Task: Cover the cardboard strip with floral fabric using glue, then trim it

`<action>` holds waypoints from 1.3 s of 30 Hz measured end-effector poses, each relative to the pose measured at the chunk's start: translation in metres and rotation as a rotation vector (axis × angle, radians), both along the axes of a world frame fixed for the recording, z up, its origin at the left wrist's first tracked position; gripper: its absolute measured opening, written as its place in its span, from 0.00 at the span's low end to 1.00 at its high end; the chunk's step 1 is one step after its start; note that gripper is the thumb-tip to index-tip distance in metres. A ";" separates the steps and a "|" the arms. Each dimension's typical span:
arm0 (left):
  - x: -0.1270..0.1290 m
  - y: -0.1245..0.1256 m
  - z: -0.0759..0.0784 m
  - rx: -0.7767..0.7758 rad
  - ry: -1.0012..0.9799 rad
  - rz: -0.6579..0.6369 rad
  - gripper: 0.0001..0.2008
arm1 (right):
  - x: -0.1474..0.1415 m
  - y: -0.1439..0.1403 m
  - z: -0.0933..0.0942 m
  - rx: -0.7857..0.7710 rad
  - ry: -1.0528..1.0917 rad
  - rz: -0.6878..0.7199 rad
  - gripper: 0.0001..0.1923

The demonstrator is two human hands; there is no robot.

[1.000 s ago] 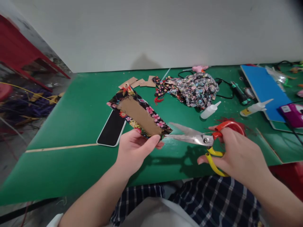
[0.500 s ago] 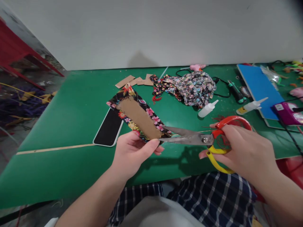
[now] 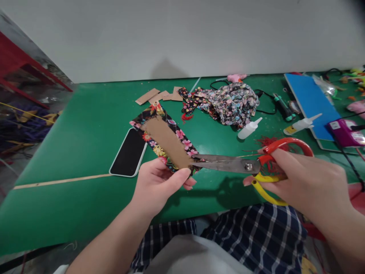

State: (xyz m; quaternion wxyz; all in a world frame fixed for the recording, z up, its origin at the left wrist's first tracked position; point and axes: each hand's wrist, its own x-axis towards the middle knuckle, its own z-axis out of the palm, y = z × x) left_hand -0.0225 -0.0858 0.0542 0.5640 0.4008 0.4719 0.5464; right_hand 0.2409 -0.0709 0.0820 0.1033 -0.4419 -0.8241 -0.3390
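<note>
My left hand (image 3: 159,186) pinches the lower end of a cardboard strip (image 3: 167,142) whose edges are wrapped in black floral fabric (image 3: 185,142). The piece slants up and to the left above the table. My right hand (image 3: 308,182) grips scissors (image 3: 248,166) with one red and one yellow handle, thumb and fingers around the handles. The blades point left and lie at the lower right corner of the fabric, a narrow gap between them. A black-screened phone (image 3: 128,154) in a pale case lies behind my left hand. Red threads (image 3: 266,142) lie behind the scissors.
On the green table (image 3: 85,133) are cardboard pieces (image 3: 147,96), a bundle of floral fabric (image 3: 234,104), two glue bottles (image 3: 250,128), a pink glue gun (image 3: 236,78), a blue board (image 3: 310,104) and a purple device (image 3: 346,132). A wall (image 3: 182,38) stands behind.
The scissor blades have closed partway at the fabric's corner, and my right hand has shifted slightly right. My left hand keeps its hold. The whole view has shifted a little.
</note>
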 end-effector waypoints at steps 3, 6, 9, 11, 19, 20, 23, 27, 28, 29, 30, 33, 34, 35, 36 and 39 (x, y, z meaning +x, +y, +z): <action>0.000 0.000 -0.001 -0.018 -0.002 -0.002 0.03 | 0.001 -0.003 -0.001 -0.001 0.002 -0.028 0.20; 0.001 -0.001 -0.002 -0.015 0.010 -0.002 0.05 | 0.003 -0.004 0.000 -0.010 -0.012 -0.021 0.20; 0.000 -0.002 -0.003 -0.025 0.034 -0.003 0.07 | 0.004 -0.005 0.001 -0.025 -0.045 -0.047 0.20; -0.001 -0.003 -0.003 -0.043 0.060 -0.012 0.07 | 0.006 -0.006 0.001 -0.033 -0.054 -0.076 0.20; 0.002 -0.002 -0.007 -0.075 0.032 -0.012 0.10 | 0.006 -0.004 -0.001 -0.240 0.277 -0.200 0.22; 0.002 -0.002 -0.008 -0.075 0.028 -0.008 0.10 | 0.005 -0.004 -0.001 -0.328 0.414 -0.233 0.23; 0.002 -0.003 -0.008 -0.068 0.013 0.001 0.10 | 0.000 -0.002 -0.005 -0.622 0.772 -0.339 0.23; 0.003 -0.001 -0.007 -0.073 0.055 -0.036 0.10 | -0.021 -0.002 -0.013 -0.978 1.129 -0.283 0.19; 0.004 0.000 -0.008 -0.086 0.084 -0.071 0.10 | -0.029 -0.002 -0.014 -1.061 1.222 -0.249 0.19; 0.006 0.001 -0.008 -0.100 0.114 -0.115 0.10 | -0.038 -0.001 -0.016 -1.132 1.305 -0.202 0.19; 0.007 0.002 -0.009 -0.110 0.137 -0.162 0.10 | -0.046 0.000 -0.019 -1.215 1.364 -0.156 0.19; 0.011 0.004 -0.011 -0.116 0.170 -0.279 0.09 | -0.066 0.003 -0.028 -1.353 1.467 -0.059 0.17; 0.012 0.005 -0.011 -0.119 0.176 -0.304 0.08 | -0.071 0.004 -0.032 -1.350 1.487 -0.059 0.15; 0.012 0.005 -0.012 -0.125 0.180 -0.323 0.09 | -0.075 0.005 -0.035 -1.341 1.503 -0.062 0.13; 0.011 0.005 -0.012 -0.134 0.185 -0.338 0.09 | -0.077 0.005 -0.038 -1.332 1.522 -0.072 0.13; 0.006 0.007 -0.014 -0.169 0.199 -0.390 0.12 | -0.079 0.006 -0.042 -1.308 1.586 -0.120 0.14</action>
